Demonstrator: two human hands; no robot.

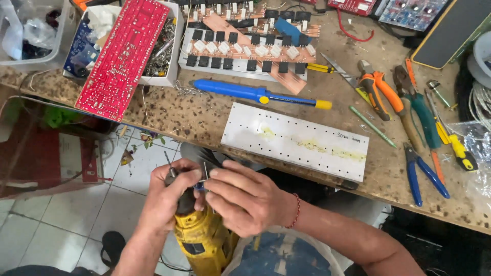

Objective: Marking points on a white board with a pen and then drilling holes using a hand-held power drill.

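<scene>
We have the yellow drill (202, 237) upright below the table (204, 120) edge; left hand (166, 197) wraps its chuck, right hand (245, 197) pinches something small at the bit (167, 159), can't tell what. Risk: a trigger bump would catch our fingers; loose bit wobbles.

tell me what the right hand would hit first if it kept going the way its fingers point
The right hand points left, fingers already at the drill's chuck, so the yellow drill and the left hand gripping it come first. Depth looks close, not certain.
</scene>
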